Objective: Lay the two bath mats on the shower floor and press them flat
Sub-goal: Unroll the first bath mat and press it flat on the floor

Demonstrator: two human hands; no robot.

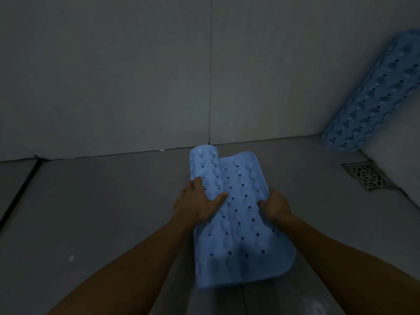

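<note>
A light blue bath mat with holes and suction bumps hangs partly unrolled over the grey shower floor, its left edge curled into a roll. My left hand grips that rolled left edge, thumb across the front. At the mat's right edge my right hand pinches it with curled fingers. A second blue mat, rolled up, leans against the right wall at the upper right.
A metal floor drain sits at the right, near the foot of the rolled mat. Grey tiled walls close the space at the back and right. A dark groove runs along the floor at the left.
</note>
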